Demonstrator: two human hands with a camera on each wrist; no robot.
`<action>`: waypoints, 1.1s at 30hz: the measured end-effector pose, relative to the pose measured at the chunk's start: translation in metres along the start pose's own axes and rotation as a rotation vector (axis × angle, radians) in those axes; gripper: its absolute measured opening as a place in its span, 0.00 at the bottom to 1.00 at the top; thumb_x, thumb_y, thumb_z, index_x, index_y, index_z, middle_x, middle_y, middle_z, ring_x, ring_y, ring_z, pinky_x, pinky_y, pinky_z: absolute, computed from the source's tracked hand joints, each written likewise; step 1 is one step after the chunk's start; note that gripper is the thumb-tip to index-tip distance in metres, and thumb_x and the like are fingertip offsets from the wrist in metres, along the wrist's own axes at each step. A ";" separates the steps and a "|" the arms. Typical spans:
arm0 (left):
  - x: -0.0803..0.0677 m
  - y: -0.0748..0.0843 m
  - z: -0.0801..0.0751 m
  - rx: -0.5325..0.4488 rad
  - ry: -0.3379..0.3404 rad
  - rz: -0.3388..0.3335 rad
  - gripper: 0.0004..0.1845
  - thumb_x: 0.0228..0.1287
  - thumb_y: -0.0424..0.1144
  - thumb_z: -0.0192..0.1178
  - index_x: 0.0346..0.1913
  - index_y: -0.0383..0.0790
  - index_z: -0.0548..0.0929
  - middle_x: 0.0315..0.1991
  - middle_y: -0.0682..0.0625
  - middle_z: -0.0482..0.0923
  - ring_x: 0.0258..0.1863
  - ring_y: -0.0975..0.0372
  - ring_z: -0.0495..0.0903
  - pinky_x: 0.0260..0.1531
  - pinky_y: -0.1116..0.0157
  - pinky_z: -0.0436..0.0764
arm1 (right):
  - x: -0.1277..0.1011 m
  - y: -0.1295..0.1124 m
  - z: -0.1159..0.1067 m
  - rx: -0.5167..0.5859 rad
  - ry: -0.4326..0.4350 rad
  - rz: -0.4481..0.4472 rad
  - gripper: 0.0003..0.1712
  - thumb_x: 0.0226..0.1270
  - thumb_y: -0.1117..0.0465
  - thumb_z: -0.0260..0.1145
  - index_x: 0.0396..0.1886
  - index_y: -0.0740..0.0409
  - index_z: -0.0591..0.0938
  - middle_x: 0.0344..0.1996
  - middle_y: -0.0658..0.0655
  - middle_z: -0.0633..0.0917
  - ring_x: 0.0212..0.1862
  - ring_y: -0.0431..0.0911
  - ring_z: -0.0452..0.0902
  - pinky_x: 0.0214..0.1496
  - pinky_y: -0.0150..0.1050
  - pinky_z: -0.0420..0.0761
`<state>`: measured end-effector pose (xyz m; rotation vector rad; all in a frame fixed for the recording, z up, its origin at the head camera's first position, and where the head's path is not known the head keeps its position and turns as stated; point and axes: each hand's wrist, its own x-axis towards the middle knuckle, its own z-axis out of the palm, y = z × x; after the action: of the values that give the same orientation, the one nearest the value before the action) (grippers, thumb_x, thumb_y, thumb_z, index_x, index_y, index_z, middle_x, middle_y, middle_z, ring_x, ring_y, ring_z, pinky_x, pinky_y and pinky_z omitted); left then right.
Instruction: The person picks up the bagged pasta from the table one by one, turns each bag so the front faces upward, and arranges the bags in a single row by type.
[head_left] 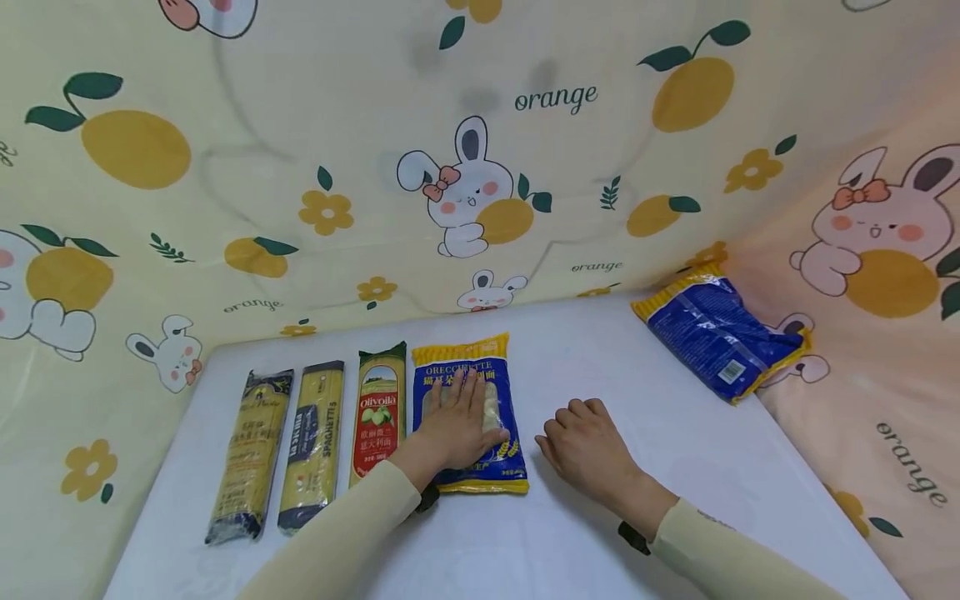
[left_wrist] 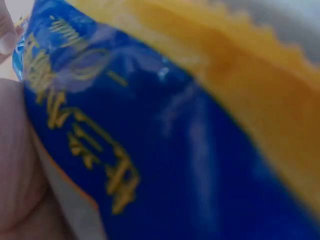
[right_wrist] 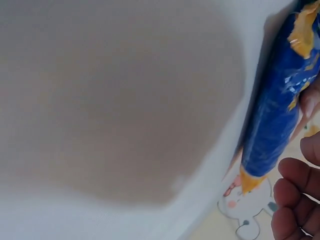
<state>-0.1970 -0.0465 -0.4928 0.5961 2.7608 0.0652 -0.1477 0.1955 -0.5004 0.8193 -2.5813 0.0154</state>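
My left hand (head_left: pixel 453 427) rests with spread fingers on a blue and yellow bag of orecchiette pasta (head_left: pixel 503 392), covering part of its window and print. The left wrist view shows this bag's printed blue surface (left_wrist: pixel 165 125) up close. To its right, my right hand (head_left: pixel 588 450) hovers over the white table with loosely curled fingers and nothing in them. In the right wrist view, its fingers (right_wrist: pixel 295 200) appear at the right edge, and the blue bag lies beyond them. A red and green Olivoila pasta packet (head_left: pixel 377 417) lies close along the bag's left side.
Farther left lie a yellow spaghetti packet (head_left: pixel 318 450) with a dark blue label and another long pasta packet (head_left: pixel 251 450). A second blue and yellow bag (head_left: pixel 708 329) lies at the table's back right corner. Printed cloth (head_left: pixel 360 108) rises behind the white table (head_left: pixel 600 342).
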 end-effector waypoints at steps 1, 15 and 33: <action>0.000 -0.001 0.000 -0.003 0.003 0.004 0.52 0.78 0.74 0.36 0.87 0.41 0.39 0.87 0.43 0.32 0.86 0.48 0.31 0.81 0.39 0.37 | -0.001 0.003 0.000 -0.007 0.000 0.004 0.15 0.70 0.50 0.71 0.27 0.52 0.84 0.25 0.49 0.82 0.34 0.49 0.74 0.46 0.49 0.76; 0.001 -0.013 0.011 -0.042 0.126 -0.013 0.52 0.77 0.75 0.34 0.87 0.41 0.40 0.87 0.44 0.35 0.86 0.47 0.32 0.80 0.36 0.36 | -0.002 0.088 0.007 -0.080 -0.008 0.151 0.15 0.68 0.55 0.74 0.31 0.61 0.81 0.30 0.59 0.83 0.40 0.59 0.78 0.49 0.59 0.77; -0.003 -0.014 0.015 -0.048 0.130 0.002 0.52 0.76 0.76 0.35 0.87 0.42 0.39 0.88 0.44 0.35 0.86 0.48 0.32 0.80 0.36 0.36 | -0.022 0.174 0.002 -0.125 -0.071 0.353 0.22 0.71 0.56 0.70 0.48 0.72 0.76 0.50 0.74 0.80 0.57 0.71 0.74 0.64 0.69 0.70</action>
<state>-0.1954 -0.0612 -0.5076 0.6016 2.8749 0.1765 -0.2288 0.3509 -0.4903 0.3191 -2.7280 -0.0697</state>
